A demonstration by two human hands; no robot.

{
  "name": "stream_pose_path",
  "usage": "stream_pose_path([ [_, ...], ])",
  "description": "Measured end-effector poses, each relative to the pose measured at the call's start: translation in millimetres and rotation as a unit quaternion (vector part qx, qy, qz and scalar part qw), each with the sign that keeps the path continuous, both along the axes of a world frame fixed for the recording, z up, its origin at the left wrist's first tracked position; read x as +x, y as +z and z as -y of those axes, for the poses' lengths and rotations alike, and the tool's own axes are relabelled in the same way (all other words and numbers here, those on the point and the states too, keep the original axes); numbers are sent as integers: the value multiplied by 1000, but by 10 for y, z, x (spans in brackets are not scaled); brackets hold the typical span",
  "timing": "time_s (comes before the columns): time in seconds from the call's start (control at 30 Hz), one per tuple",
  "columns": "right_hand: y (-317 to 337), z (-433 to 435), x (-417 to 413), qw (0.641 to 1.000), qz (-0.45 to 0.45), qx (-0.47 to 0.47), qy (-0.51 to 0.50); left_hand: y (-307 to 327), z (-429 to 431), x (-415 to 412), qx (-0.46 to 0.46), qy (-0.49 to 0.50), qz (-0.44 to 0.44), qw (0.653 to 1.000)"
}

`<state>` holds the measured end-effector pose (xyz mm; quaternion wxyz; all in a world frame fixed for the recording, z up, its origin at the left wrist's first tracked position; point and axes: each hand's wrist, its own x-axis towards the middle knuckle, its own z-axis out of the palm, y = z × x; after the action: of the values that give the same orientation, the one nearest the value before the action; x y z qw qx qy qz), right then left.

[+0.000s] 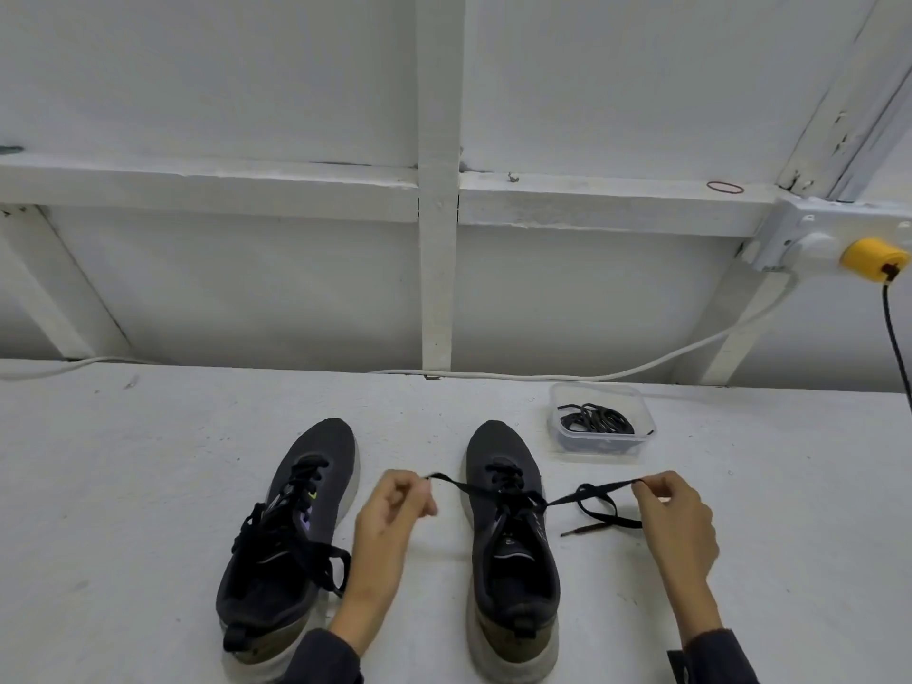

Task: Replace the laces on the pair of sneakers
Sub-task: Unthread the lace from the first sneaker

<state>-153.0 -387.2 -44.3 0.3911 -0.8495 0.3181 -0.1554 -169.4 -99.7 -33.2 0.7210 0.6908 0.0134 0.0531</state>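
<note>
Black lace [466, 487] spans the right sneaker [498, 449]; your left hand [390, 523] and right hand [678, 520] each pinch one end, apparently taut.

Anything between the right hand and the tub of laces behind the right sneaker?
Nothing visible: only bare table lies between the right hand and the clear tub. That hand pinches one end of the lace of the right sneaker, the left hand the other.
</note>
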Motion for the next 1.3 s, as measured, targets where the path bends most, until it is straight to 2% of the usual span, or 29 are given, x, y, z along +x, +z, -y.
stream_pose_path([
  [0.07, -25, 0, -21, 998, -27, -30, 56, -1, -40, 61, -15, 80, -20, 996],
  [0.13, 6, -52, -41, 990, -35, -49, 129, -23, -63, 108, 14, 113, -48, 992],
  [0.2, 102, -163, -59, 980, 13, -4, 198, -57, -37, 108, 80, 95, -73, 990],
  [0.27, 193, -285, -75, 957, 45, 67, 278, -87, 33, 73, 158, 65, -63, 983],
  [0.4, 268, -474, -54, 910, -17, 79, 406, -100, 211, 5, 276, -56, 49, 958],
  [0.5, 265, -547, -23, 909, -19, 65, 412, -78, 316, 37, 330, -125, 72, 933],
  [0.7, 246, -508, -22, 929, -9, 66, 365, -88, 261, 126, 217, -10, 18, 976],
  [0.83, 267, -509, -75, 945, 26, 67, 320, -119, 196, 101, 202, 70, 6, 977],
  [0.93, 297, -482, -94, 937, -5, 65, 344, -122, 237, 7, 225, 81, 45, 970],
  [1.03, 332, -510, -130, 910, -30, 73, 408, -77, 328, -123, 244, 17, 113, 963],
  [1.13, 349, -548, -150, 908, -7, 83, 411, -81, 416, -172, 328, -88, 137, 930],
  [1.3, 363, -575, -186, 904, 23, 80, 419, -55, 472, -50, 375, -74, 163, 910],
])
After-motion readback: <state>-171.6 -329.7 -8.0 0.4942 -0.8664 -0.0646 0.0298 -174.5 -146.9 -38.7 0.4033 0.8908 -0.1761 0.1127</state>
